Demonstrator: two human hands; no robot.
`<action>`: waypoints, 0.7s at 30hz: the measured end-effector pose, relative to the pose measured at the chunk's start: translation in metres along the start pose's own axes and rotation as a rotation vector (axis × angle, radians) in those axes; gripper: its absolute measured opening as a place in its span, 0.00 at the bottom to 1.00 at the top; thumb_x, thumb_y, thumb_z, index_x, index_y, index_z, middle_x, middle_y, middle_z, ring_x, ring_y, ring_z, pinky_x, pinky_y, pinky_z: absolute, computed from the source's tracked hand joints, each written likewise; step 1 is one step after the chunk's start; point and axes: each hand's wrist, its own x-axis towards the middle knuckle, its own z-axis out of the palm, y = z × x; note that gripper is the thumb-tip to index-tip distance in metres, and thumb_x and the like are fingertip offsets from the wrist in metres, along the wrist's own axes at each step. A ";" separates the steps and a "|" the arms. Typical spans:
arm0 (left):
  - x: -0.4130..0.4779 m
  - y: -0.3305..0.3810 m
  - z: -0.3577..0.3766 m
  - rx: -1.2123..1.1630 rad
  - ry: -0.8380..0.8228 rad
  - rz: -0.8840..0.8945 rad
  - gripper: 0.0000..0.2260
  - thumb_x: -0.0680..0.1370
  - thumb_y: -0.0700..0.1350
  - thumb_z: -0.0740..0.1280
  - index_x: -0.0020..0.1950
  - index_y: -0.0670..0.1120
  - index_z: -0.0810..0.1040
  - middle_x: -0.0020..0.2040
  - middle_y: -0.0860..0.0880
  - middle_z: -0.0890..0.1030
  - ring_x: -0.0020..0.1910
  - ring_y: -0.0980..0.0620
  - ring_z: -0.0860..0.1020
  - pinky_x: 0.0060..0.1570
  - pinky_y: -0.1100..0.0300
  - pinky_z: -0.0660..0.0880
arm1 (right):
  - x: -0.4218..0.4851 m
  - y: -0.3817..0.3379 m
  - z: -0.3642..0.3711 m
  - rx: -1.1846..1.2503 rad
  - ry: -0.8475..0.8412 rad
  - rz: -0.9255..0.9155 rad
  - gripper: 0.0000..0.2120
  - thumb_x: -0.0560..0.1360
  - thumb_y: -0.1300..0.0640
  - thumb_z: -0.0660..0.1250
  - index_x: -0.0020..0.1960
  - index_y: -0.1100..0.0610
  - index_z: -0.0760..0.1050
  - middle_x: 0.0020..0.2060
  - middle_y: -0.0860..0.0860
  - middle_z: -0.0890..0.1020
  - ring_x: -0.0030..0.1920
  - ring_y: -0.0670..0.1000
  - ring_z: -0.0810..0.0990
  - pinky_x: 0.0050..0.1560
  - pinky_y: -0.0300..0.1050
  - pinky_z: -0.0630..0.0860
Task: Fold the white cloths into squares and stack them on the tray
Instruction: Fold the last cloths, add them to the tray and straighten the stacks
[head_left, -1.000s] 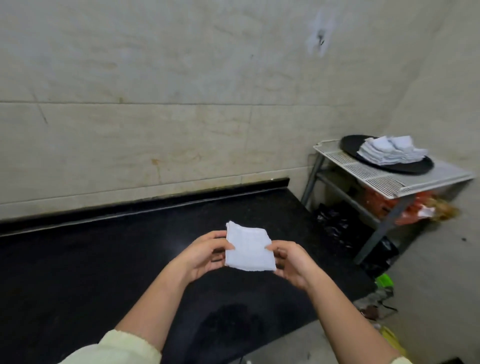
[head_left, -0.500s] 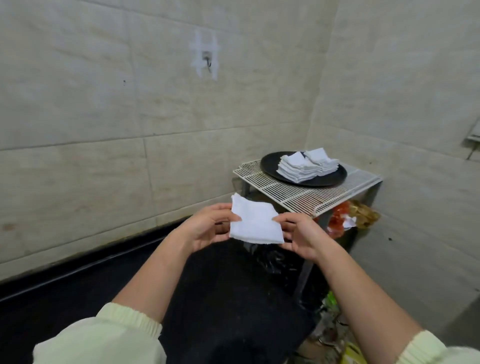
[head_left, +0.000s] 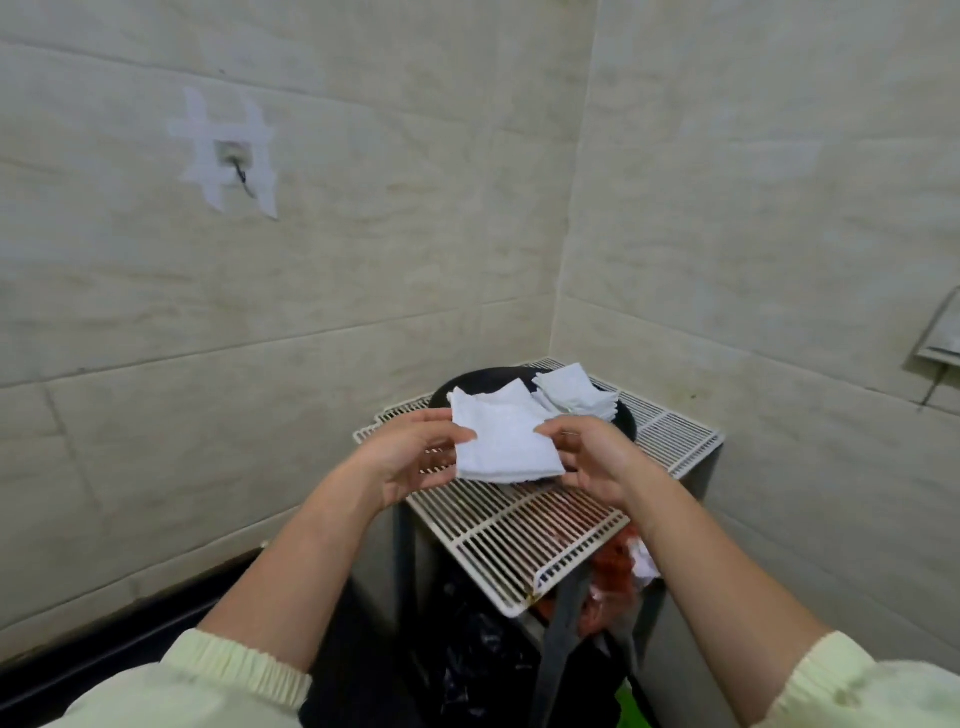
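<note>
Head view: a white cloth (head_left: 506, 441), folded to a rough square, is held level between both hands, in front of and partly hiding the near side of a black round tray (head_left: 467, 382); its surface is finely textured, its far edge slightly ragged with a peaked corner, and its near edge shows several layers lying one on another; whether it touches the tray cannot be told. The left hand (head_left: 405, 462) pinches the cloth's left edge, thumb on top and fingers curled beneath; the right hand (head_left: 592, 460) pinches the right edge in the same way, thumb tip on the upper face. On the tray's far right lies a stack of folded cloths (head_left: 574, 397), squared and a little fanned at the edges, just beyond the held cloth. The tray sits on a white wire rack (head_left: 519, 530) that stands in the corner of pale tiled walls; under the rack show a red bag (head_left: 610, 566) and a black bag (head_left: 478, 649). Pale yellow sleeves (head_left: 234, 680) with gathered cuffs cover both forearms near the bottom edge; a hook (head_left: 236, 161) is taped to the left wall.
</note>
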 end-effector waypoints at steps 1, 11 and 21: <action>0.013 0.003 0.009 -0.004 0.012 0.001 0.11 0.73 0.35 0.70 0.50 0.49 0.78 0.36 0.52 0.81 0.32 0.57 0.76 0.31 0.65 0.78 | 0.014 -0.008 -0.010 -0.017 -0.001 -0.010 0.05 0.72 0.64 0.66 0.47 0.58 0.77 0.39 0.53 0.80 0.38 0.51 0.79 0.35 0.42 0.77; 0.110 0.021 0.061 -0.110 0.200 0.018 0.14 0.73 0.33 0.70 0.54 0.49 0.77 0.39 0.50 0.80 0.34 0.54 0.78 0.31 0.63 0.77 | 0.130 -0.068 -0.067 -0.309 -0.033 -0.076 0.04 0.72 0.65 0.68 0.42 0.58 0.78 0.34 0.52 0.79 0.32 0.48 0.77 0.27 0.35 0.71; 0.153 0.007 0.062 -0.077 0.356 0.029 0.16 0.74 0.33 0.70 0.61 0.43 0.77 0.43 0.48 0.84 0.34 0.53 0.81 0.34 0.62 0.80 | 0.199 -0.063 -0.073 -0.729 -0.122 -0.262 0.03 0.72 0.67 0.68 0.40 0.65 0.79 0.33 0.57 0.74 0.32 0.52 0.72 0.31 0.39 0.68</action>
